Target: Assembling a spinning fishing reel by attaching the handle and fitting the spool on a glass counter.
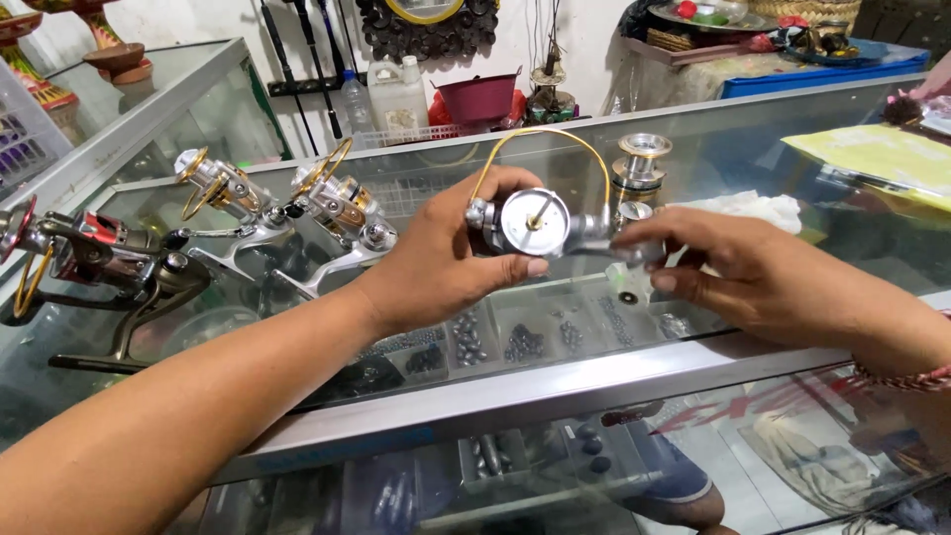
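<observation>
- the left hand (436,260) is closed around a silver spinning reel body (530,223), thumb under its rim and fingers wrapped behind, holding it above the glass counter top (753,149).
- the right hand (738,272) pinches the reel's right end, fingers closed on a small metal part there; exactly what it grips is hidden by the fingertips.
- the reel lies between both hands, its long axis running left to right, its round polished face with a thin central shaft turned toward the camera; the left hand carries most of it.
- a gold wire bail arm (540,144) arches over the reel from one hand toward the other.
- just beyond the right hand's fingers stands a loose ribbed metal spool (642,163), apart from the reel; a white cloth (748,210) lies behind that hand.
- left of the left forearm, three more reels (332,198) rest on the glass, shiny metal with gold trim.
- under the hands, compartments of dark lead sinkers (525,342) show through the glass.
</observation>
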